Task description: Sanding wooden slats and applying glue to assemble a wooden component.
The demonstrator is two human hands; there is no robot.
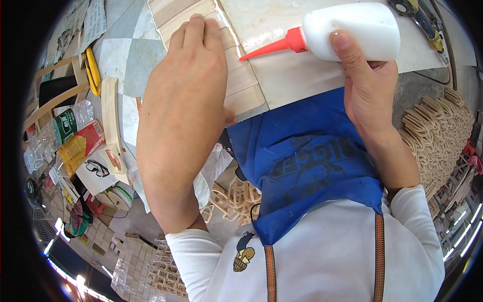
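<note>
My right hand grips a white squeeze glue bottle, tipped on its side with the thumb across its front. Its long red nozzle points left, the tip at the edge of a row of pale wooden slats. A white bead of glue runs along that edge of the slats. Across the slats lies my left hand, fingers stretched out flat and pointing away from me, the thumb near their close end. The palm hides part of the wood under it.
The slats rest on a light tabletop. To the left are a yellow-handled tool, a clear plastic bottle, a red-and-yellow box and glasses. A power tool lies far right; bundled wooden frames are stacked below.
</note>
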